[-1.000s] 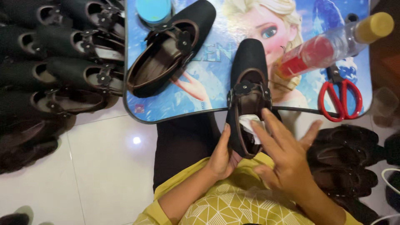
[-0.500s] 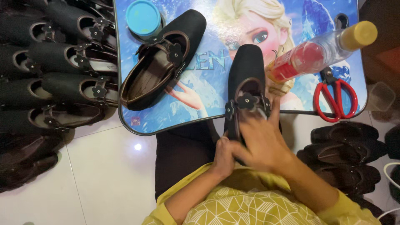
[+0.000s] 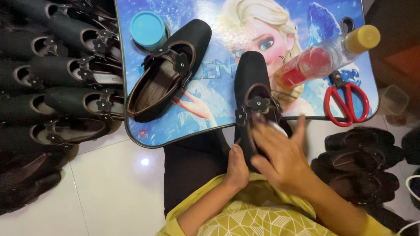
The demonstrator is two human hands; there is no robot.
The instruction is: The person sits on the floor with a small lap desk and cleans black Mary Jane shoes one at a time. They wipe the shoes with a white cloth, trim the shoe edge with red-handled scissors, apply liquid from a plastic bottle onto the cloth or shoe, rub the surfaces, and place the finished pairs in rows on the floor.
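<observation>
Now the right hand (image 3: pixel 284 159) had slid from the heel up over the opening of the black shoe (image 3: pixel 253 94), fingers spread flat, possibly pressing a white insert inside. The left hand (image 3: pixel 237 168) stayed clamped on its heel at the table (image 3: pixel 144 133) edge.

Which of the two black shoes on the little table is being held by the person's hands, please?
The right-hand shoe, its heel overhanging the table edge between both hands; the other shoe lies untouched beside the blue lid.

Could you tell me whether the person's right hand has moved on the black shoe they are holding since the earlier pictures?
Yes. The right hand has slid up the black shoe toward its flower strap, nearer the table edge.
</observation>
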